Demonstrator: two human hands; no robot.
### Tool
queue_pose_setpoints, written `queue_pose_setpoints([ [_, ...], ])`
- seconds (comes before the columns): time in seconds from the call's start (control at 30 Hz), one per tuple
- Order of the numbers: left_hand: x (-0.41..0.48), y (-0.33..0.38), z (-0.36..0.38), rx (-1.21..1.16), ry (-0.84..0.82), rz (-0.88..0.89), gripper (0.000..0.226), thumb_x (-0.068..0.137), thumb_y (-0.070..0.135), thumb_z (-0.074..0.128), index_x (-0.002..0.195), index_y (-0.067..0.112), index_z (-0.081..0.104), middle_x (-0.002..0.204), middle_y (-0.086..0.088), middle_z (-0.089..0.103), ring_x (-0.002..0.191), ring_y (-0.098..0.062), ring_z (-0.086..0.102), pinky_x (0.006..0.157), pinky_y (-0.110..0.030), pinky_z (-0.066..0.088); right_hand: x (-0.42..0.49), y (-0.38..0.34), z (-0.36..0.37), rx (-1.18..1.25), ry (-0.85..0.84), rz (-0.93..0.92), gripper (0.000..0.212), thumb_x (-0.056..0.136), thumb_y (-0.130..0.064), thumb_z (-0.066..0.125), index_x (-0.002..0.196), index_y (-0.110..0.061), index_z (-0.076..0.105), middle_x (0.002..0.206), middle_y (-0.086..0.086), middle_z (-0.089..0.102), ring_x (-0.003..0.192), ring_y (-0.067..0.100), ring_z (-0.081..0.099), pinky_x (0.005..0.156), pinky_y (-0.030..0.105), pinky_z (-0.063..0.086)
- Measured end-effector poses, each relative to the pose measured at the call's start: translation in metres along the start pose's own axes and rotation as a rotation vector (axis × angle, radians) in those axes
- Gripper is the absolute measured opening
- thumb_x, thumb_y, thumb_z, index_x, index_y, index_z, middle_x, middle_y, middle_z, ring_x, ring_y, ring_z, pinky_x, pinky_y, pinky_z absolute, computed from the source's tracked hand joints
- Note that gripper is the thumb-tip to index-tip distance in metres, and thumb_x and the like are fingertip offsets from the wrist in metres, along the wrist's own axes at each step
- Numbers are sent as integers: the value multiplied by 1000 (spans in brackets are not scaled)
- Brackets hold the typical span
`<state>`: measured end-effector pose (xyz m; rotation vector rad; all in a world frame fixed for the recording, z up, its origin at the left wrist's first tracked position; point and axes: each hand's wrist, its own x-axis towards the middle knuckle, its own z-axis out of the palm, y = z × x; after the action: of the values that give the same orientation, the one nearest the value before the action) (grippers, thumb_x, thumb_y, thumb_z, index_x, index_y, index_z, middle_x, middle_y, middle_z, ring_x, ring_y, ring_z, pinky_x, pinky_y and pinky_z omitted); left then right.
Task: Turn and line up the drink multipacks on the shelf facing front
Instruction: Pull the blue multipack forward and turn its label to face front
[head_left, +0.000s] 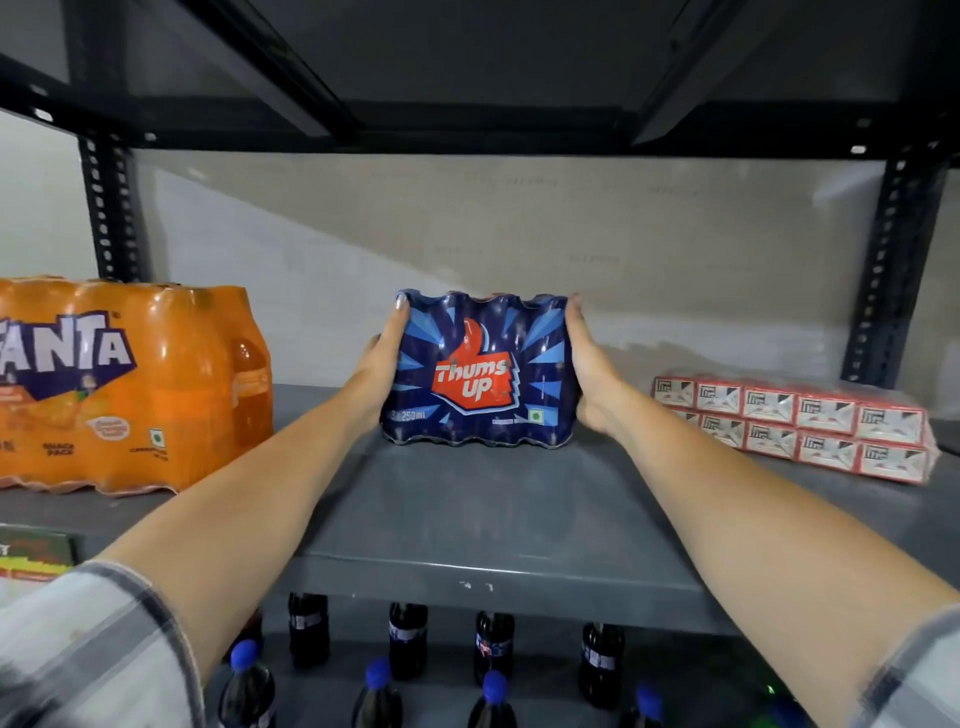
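The blue cola multipack (480, 370) is seen standing upright near the middle of the grey shelf (467, 519), set back from the front edge, with its printed logo turned toward the camera. It is clasped between the two hands: the left hand (382, 358) is pressed flat against its left side and the right hand (589, 374) against its right side, so the grip is a two-sided squeeze with spread fingers rather than a pinch. To the left of the blue pack, well apart, an orange soda multipack (130, 389) stands closer to the shelf's front edge, its label also facing front. To the right of the blue pack, well apart, a wrapped bundle of small red-and-white cartons (795, 428) lies at an angle. Two drink multipacks are counted, one blue and one orange, and one carton bundle. Below the shelf, loose dark bottles (408, 639) are seen, some with blue caps; about ten are visible, though some are cut off by the frame. The blue pack is judged to be fairly heavy and its shrink wrap smooth and slippery, with some give between the bottles, so it is best held low on both sides and slid rather than lifted.
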<state>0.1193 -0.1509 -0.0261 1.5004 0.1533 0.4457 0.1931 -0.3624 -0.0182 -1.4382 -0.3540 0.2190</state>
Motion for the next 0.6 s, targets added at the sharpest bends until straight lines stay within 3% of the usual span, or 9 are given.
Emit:
queue_pose_setpoints([
  [0.07,-9,3,1,3,-27,15,79,78,85,37,114,23,70,98,-7,79,83,-24,77,64,-35,62,-5,1,0,-75,-28,-10,99,50,-94,51,116,-21,69,105,8,77,98,29,73,88,50,57],
  [0.13,-14,1,0,8,-63,12,72,84,81,31,110,26,71,91,-3,80,80,-21,78,59,-32,61,-10,2,2,-107,-31,-26,106,37,-88,67,119,-21,67,104,7,78,95,28,74,85,50,58],
  [0.23,-26,4,-3,16,-80,20,74,85,81,29,113,27,71,98,-4,80,86,-22,77,64,-34,62,-18,5,4,-125,-30,-74,87,50,-70,83,120,-22,66,102,5,78,91,26,76,85,49,59],
  [0.37,-48,6,-5,-39,12,2,79,77,85,38,121,27,68,112,-8,75,99,-30,73,86,-49,59,-38,11,16,-116,52,-98,80,56,-67,79,122,-26,61,106,2,76,88,23,76,77,43,62],
  [0.6,-79,6,-18,-79,116,23,98,53,92,47,123,25,65,110,-6,75,98,-30,73,90,-54,56,-81,14,33,-70,130,-158,63,67,-62,77,116,-24,65,101,1,77,87,21,75,77,39,61],
])
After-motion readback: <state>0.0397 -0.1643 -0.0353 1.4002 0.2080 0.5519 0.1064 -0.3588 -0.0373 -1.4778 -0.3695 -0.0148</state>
